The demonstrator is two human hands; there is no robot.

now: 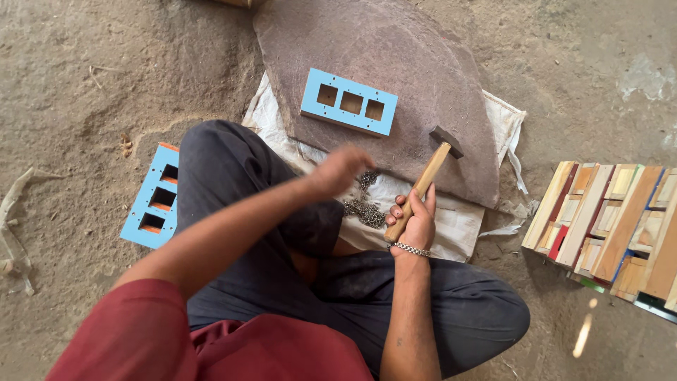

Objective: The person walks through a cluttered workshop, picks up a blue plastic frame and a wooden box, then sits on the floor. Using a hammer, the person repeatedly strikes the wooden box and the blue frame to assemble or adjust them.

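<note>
One hammer (427,174), wooden handle, gripped in right hand (416,222), head over stone slab (395,70). Left hand (340,169) blurred above nail pile (363,204), grip unclear. Two blue three-hole panels: one (348,102) on slab, one (154,201) half hidden behind knee. Wooden box stack (613,226) cut off at right.

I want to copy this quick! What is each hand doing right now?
Left hand: blurred, over the pile of small nails; grip cannot be told.
Right hand: closed around the wooden handle of the hammer.
</note>
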